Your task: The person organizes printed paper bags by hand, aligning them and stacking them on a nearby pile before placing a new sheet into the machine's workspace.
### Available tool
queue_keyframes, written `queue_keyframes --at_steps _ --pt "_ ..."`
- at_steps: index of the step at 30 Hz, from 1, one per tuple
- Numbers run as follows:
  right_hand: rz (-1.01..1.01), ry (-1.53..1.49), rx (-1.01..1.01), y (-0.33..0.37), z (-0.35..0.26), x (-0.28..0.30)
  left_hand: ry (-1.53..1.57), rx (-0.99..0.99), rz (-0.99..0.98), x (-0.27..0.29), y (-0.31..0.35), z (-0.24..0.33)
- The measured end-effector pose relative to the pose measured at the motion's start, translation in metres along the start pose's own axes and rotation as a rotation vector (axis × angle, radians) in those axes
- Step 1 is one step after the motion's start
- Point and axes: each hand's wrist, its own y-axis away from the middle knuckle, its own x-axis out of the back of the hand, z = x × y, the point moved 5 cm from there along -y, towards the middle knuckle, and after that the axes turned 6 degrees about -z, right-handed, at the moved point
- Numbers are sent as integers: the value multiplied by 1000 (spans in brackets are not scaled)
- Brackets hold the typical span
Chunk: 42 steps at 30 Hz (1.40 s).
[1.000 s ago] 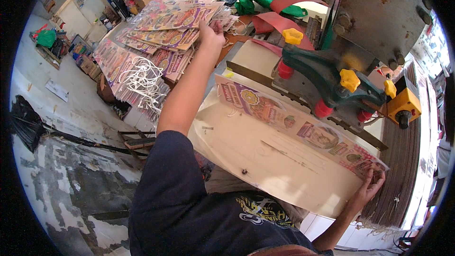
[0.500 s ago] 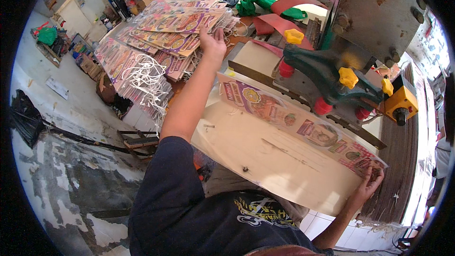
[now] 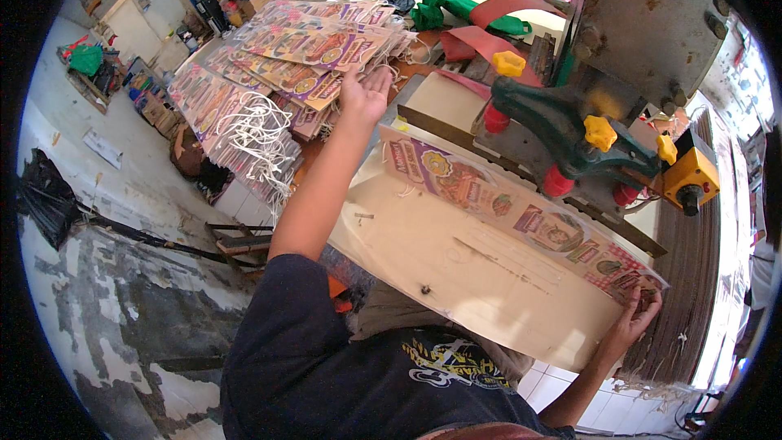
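Note:
A long printed strip with colourful food pictures lies along a metal bar on the machine's cream board. My right hand grips the strip's right end between thumb and fingers. At the upper left, my left hand is open, palm up, fingers stretched out beside a stack of similar printed sheets. Nothing shows in its palm. White strings hang in a tangle from the stack's near corner.
Above the strip stands a press with a dark green arm, yellow knobs and red feet. A yellow control box sits at its right. A tall stack of brown sheets stands alongside. Green cloth lies behind.
My left hand has shifted slightly downward at the stack's edge, and its fingers have spread wider. My right hand stays on the strip's end. The view has moved slightly.

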Motion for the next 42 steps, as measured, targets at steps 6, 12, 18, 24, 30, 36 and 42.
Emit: queue_keyframes --at_steps 6,12,18,24,30,36,42 --pt "1 51 16 -3 7 6 -421 113 -270 -56 73 7" --pt "-5 43 42 -3 6 3 -598 -335 -43 -39 44 77" --pt "-8 -54 -9 -2 -1 1 -591 -396 -57 -37 21 89" --pt "-8 -117 -5 -1 1 1 -345 -219 -98 -37 -2 113" --pt "-3 -102 -8 -1 3 1 -494 -80 80 -27 1 124" --pt "-65 -149 -35 1 4 1 -279 -115 285 -19 -13 134" --pt "-59 -168 -24 0 9 3 -87 -118 352 -40 -13 123"
